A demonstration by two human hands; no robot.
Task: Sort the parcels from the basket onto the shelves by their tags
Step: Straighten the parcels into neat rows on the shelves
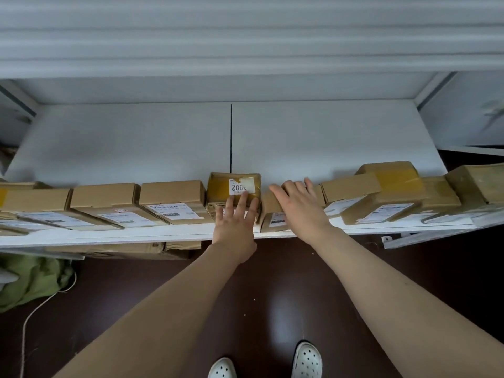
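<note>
A small tape-wrapped parcel (pixel 218 186) with a white tag reading 2002 stands in the middle of a row of parcels on the white shelf (pixel 136 236). My left hand (pixel 236 223) lies flat against its front face with the fingers straight. Just to the right, my right hand (pixel 298 204) rests with spread fingers on top of a lower brown parcel (pixel 268 212). Neither hand grips anything. The basket is out of view.
Several brown cardboard parcels line the shelf front: three on the left (pixel 171 199), more stacked on the right (pixel 392 186). Behind the row the shelf is bare. More boxes sit on a lower shelf (pixel 141 249). A green cloth (pixel 30 279) and a cord lie on the dark floor.
</note>
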